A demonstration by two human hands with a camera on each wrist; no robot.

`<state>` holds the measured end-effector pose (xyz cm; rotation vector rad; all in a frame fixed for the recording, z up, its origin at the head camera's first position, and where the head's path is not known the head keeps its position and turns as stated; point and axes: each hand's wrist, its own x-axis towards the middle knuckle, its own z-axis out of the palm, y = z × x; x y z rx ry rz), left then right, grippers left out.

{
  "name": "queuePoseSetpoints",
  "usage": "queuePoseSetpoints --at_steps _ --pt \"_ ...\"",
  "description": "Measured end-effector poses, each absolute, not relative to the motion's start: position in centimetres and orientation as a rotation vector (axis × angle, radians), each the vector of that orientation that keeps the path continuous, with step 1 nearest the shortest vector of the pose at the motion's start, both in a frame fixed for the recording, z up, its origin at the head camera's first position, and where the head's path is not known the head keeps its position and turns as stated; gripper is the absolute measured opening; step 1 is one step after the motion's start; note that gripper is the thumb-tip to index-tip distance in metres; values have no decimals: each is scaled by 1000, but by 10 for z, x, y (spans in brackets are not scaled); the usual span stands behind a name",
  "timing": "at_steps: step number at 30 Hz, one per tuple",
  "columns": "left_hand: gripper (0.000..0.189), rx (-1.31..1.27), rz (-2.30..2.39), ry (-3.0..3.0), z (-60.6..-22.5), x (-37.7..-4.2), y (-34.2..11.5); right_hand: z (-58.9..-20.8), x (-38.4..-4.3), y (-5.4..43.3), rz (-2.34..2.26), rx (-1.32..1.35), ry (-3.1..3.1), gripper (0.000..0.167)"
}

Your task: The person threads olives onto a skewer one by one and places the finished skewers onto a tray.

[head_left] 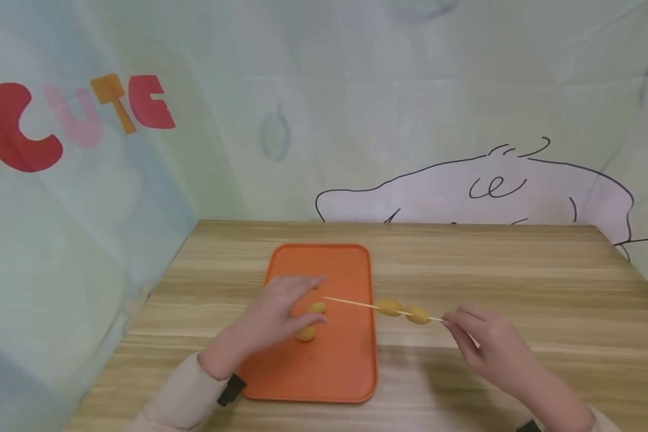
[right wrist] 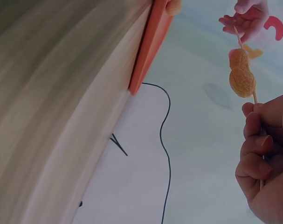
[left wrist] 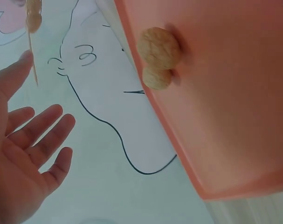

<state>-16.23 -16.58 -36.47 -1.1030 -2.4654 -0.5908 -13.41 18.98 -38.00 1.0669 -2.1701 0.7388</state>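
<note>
A thin wooden skewer (head_left: 348,302) is held near one end between the thumb and fingers of my right hand (head_left: 488,342), its pointed tip toward the left. Two golden-brown, wrinkled food balls (head_left: 389,308) are threaded on it, close to the right hand. Over the orange tray (head_left: 340,372), my left hand (head_left: 275,315) holds nothing, thumb and fingers spread apart. Two more such balls (left wrist: 158,48) lie on the tray side by side in the left wrist view. The skewer's tip is near the left fingertips; whether they touch cannot be told.
The tray lies lengthwise on a wood-grain table (head_left: 480,264). Behind and to the left hangs a pale printed cloth (head_left: 302,150) with a line drawing and large coloured letters. Table surface stretches right of the tray.
</note>
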Motion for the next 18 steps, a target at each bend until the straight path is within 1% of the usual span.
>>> queuePoseSetpoints --at_steps 5,13,18 --pt "59 -1077 -605 -2535 -370 -166 -172 -386 -133 196 736 1058 -2175 46" --pt "52 -1002 -627 -2866 -376 -163 -177 -398 -133 206 763 1049 -2155 45" --pt "43 -1019 -611 -2870 -384 -162 -179 -402 -132 209 764 1043 -2162 46"
